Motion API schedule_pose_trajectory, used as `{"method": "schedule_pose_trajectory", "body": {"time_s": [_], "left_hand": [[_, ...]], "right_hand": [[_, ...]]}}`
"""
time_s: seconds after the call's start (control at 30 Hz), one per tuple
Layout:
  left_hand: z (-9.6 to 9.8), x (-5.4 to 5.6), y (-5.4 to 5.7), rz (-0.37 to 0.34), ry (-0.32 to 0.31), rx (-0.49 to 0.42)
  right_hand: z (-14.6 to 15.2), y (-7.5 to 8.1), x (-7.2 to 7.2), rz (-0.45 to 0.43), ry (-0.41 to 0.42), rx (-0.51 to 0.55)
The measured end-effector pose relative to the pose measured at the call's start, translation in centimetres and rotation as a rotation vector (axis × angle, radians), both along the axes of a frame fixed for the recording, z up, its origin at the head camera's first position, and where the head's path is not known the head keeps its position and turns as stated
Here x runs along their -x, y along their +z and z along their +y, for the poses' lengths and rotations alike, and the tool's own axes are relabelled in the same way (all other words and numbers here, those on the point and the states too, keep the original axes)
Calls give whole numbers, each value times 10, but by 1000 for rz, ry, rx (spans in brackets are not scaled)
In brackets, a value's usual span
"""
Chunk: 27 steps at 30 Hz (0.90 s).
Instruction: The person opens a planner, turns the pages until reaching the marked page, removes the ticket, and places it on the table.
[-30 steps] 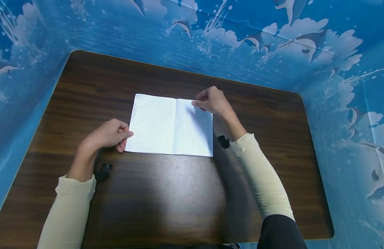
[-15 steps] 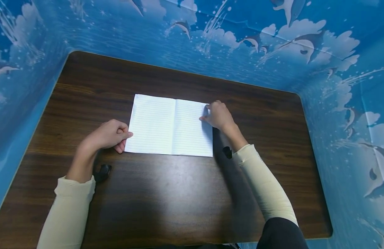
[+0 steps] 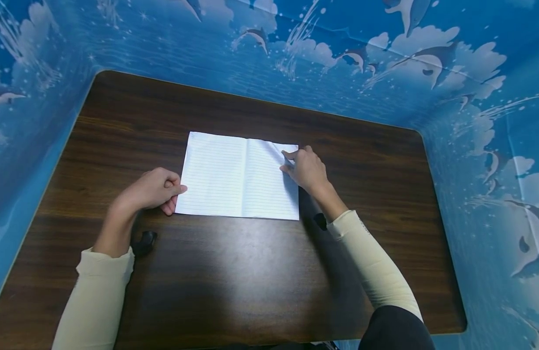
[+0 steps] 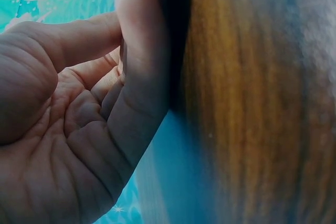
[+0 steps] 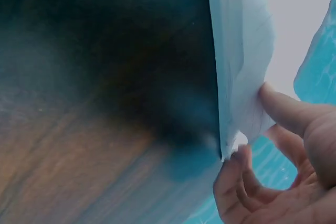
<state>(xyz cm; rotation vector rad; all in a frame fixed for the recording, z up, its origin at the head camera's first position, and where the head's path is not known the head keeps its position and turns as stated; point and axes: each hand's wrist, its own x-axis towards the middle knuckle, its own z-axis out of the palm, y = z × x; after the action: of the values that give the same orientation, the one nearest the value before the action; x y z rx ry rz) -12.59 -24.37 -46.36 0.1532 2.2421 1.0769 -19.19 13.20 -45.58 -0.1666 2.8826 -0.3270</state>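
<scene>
An open notebook [image 3: 217,184] with lined white pages lies on the dark wooden table. At its left edge my left hand [image 3: 153,189] holds it, thumb on top of the page and the other fingers curled; the left wrist view shows this hand [image 4: 79,114] close over the wood. My right hand [image 3: 306,167] is at the upper right corner, where the top page [image 3: 271,153] bends up. In the right wrist view the thumb of my right hand [image 5: 283,145] presses on the curved page [image 5: 254,66], while the other fingers curl at the corner of the page stack [image 5: 226,93].
The brown tabletop [image 3: 234,282] has rounded corners. Blue cloth walls [image 3: 208,58] printed with dolphins rise on its left, far and right sides. Dark wrist-camera mounts [image 3: 145,241] stick out by both sleeves.
My right hand has moved from the top edge of the right page down and right to its outer corner, and the page there now lifts. My left hand has stayed still.
</scene>
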Motion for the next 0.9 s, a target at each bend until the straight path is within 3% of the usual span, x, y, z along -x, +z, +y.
{"method": "schedule_pose_trajectory", "body": {"time_s": [0.17, 0.3, 0.53, 0.7, 0.9], "left_hand": [[-2, -1, 2, 3, -1, 5], [-2, -1, 1, 8, -6, 2], [1, -4, 2, 7, 1, -5], [0, -3, 2, 15, 4, -3], [0, -2, 0, 13, 14, 10]], "right_hand": [[4, 0, -3, -39, -4, 53], [12, 2, -3, -48, -29, 194], [25, 23, 3, -120, -172, 441], [28, 38, 9, -182, -246, 518], [30, 50, 14, -212, -230, 573]]}}
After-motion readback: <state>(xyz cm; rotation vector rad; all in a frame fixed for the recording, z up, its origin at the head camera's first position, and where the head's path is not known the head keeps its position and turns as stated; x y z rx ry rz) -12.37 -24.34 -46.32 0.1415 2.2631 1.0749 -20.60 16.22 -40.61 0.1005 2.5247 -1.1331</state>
